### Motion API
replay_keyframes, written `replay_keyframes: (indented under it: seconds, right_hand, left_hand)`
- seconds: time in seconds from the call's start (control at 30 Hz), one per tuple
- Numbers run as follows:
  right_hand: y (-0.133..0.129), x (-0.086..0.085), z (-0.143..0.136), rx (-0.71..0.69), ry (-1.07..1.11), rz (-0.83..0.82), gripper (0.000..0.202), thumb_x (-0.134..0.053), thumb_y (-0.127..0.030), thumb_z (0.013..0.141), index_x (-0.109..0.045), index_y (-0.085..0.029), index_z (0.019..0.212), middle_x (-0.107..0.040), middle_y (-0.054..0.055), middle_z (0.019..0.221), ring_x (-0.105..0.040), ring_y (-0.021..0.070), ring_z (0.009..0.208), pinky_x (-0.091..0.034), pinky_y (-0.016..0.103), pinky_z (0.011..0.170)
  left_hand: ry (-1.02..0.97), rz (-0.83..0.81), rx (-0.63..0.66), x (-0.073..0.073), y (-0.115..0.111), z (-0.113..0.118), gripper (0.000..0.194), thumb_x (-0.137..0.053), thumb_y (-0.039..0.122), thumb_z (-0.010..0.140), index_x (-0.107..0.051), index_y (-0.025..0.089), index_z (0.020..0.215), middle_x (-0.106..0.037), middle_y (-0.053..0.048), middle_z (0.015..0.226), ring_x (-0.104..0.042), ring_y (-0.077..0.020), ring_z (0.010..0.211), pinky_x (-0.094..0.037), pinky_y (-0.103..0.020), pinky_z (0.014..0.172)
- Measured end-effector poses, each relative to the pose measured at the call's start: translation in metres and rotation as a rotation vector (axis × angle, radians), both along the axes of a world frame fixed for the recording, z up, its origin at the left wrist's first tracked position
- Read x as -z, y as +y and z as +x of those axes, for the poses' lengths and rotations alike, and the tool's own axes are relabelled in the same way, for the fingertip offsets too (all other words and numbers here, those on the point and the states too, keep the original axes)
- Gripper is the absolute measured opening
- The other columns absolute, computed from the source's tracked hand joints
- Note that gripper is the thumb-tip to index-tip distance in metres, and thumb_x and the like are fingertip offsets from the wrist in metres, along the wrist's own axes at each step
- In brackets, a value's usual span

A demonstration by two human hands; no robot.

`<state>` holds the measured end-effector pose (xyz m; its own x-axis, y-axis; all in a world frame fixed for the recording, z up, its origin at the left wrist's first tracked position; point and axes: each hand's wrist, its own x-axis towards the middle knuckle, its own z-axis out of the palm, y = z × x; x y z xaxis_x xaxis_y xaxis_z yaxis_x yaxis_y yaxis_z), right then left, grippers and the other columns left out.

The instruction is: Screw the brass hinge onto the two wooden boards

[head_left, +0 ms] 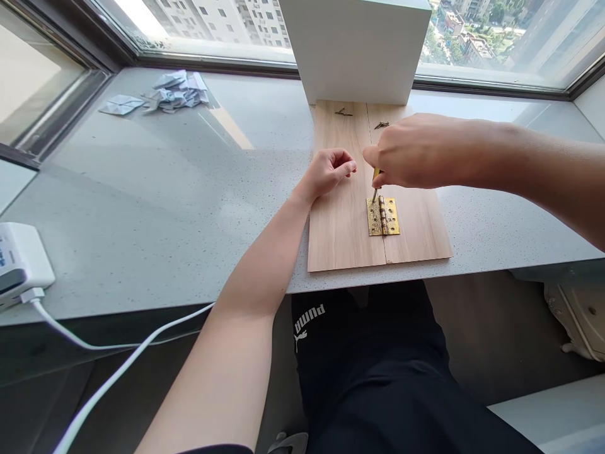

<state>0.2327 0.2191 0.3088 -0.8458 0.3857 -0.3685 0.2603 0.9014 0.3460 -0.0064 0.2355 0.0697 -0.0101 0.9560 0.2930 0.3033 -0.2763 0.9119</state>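
Observation:
Two light wooden boards (pixel 343 221) lie side by side on a grey speckled sill, with a brass hinge (pixel 383 216) across their seam. My right hand (pixel 416 151) is closed around a yellow-handled screwdriver (pixel 376 180), whose tip stands on the hinge's upper left corner. On the left board, just left of the tool, my left hand (pixel 328 171) rests with fingers loosely curled and nothing visible in it. Loose dark screws (pixel 343 113) lie at the far end of the boards, one more screw (pixel 380 125) to their right.
A white box (pixel 357 50) stands at the boards' far end against the window. Folded paper pieces (pixel 163 96) lie at the far left of the sill. A white device (pixel 19 261) with a white cable (pixel 118 372) sits at the left edge.

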Motion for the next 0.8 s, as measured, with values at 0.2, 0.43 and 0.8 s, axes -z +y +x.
replay_keyframes:
  seconds: [0.2, 0.43, 0.8]
  right_hand:
    - [0.003, 0.014, -0.005, 0.000, 0.019, 0.077, 0.068, -0.044, -0.068, 0.129, -0.084, -0.019, 0.106, -0.074, 0.007, 0.078, -0.076, 0.0269, 0.084, -0.045, 0.038, 0.073]
    - [0.009, 0.012, 0.008, 0.138, 0.024, -0.026, 0.040, -0.057, -0.030, 0.125, -0.068, -0.009, 0.156, -0.083, 0.005, 0.097, -0.065, 0.0186, 0.070, -0.038, 0.039, 0.069]
    - [-0.012, -0.006, -0.018, 0.041, -0.188, 0.135, 0.071, -0.044, -0.065, 0.134, -0.082, -0.012, 0.106, -0.070, 0.006, 0.082, -0.067, 0.0219, 0.078, -0.038, 0.035, 0.067]
  left_hand:
    - [-0.009, 0.007, -0.001, 0.000, -0.001, 0.001, 0.020, -0.086, 0.039, 0.097, -0.079, 0.025, 0.085, -0.082, -0.008, 0.089, -0.073, -0.0229, 0.079, -0.059, -0.042, 0.076]
    - [-0.009, -0.001, -0.022, 0.000, 0.001, 0.002, 0.016, -0.086, 0.039, 0.090, -0.079, 0.026, 0.084, -0.083, -0.007, 0.090, -0.076, -0.0250, 0.084, -0.062, -0.042, 0.080]
    - [-0.019, -0.028, -0.001, 0.001, 0.001, 0.001, 0.021, -0.086, 0.040, 0.101, -0.080, 0.025, 0.087, -0.082, -0.007, 0.089, -0.073, -0.0224, 0.082, -0.062, -0.041, 0.077]
